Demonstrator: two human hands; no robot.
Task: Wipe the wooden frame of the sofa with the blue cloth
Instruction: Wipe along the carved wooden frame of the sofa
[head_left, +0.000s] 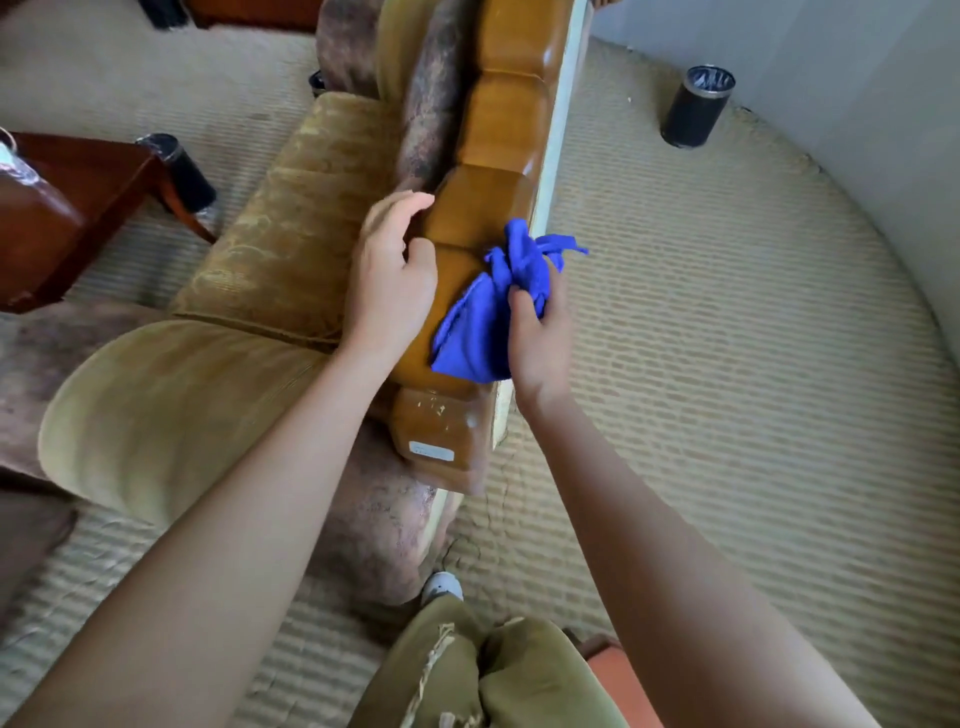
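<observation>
The sofa's wooden frame (498, 130) is a glossy honey-brown top rail with carved segments, running from the top centre down to the middle. A bunched blue cloth (488, 317) lies on the rail. My right hand (540, 338) grips the cloth from the right side and presses it onto the wood. My left hand (389, 270) rests on the rail's left edge just beside the cloth, fingers loosely curved over the wood, holding nothing. The rail's near end (441, 441) shows scratches and a small label.
Olive-gold sofa cushions (291, 218) lie left of the rail. A dark red wooden table (78, 208) stands at the left with a black cylinder bin (182, 171) beside it. Another black bin (696, 104) stands on the woven carpet at upper right. My knees (493, 670) are at the bottom.
</observation>
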